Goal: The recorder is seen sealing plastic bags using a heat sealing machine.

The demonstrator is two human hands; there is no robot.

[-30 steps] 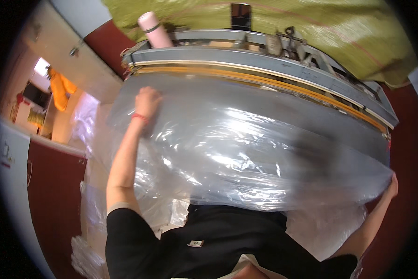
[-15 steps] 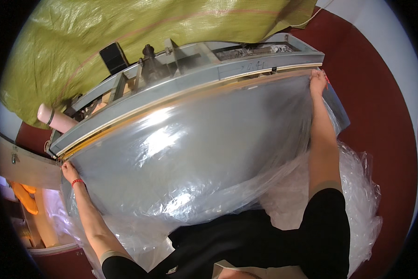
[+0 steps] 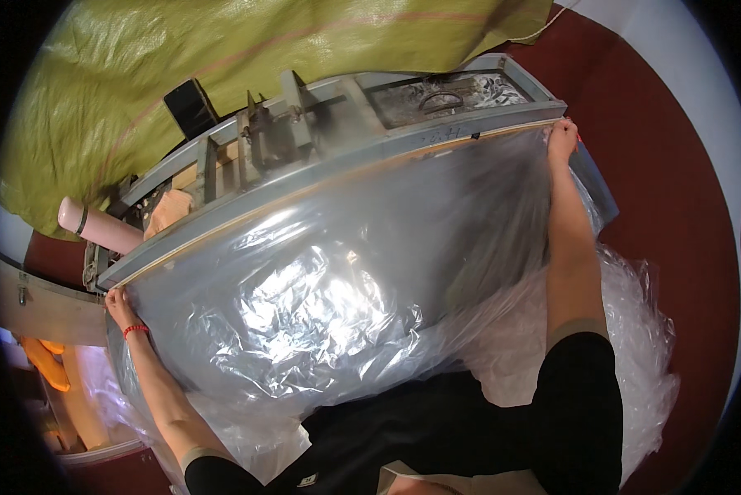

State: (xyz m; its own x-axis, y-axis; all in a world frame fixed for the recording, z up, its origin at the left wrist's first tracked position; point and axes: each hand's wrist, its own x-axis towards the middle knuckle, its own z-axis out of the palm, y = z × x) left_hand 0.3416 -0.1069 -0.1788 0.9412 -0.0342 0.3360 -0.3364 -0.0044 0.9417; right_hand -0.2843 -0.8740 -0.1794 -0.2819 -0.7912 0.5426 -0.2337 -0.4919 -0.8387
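Observation:
A wide sheet of clear plastic film (image 3: 321,297) is stretched in front of me, glossy and wrinkled in the middle. My left hand (image 3: 119,305) pinches its far left corner, close to the end of a long grey metal bar (image 3: 329,169). At the far right corner, my right hand (image 3: 562,140) is closed on the same sheet beside the bar's other end. The film's far edge runs along the bar, against a pale strip; whether it passes underneath is hidden. A red bracelet (image 3: 136,329) circles my left wrist.
Behind the bar is a metal frame (image 3: 296,115) with crosspieces. A pink bottle (image 3: 98,225) and a dark phone (image 3: 191,107) rest by it. Yellow-green woven sheeting (image 3: 263,41) lies beyond. Loose film (image 3: 626,355) piles at the right, over dark red floor (image 3: 676,214).
The long bar has tipped down toward the film, narrowing the orange gap along it. The film has gone slacker and more crinkled in the middle. Both hands keep their hold, with little movement.

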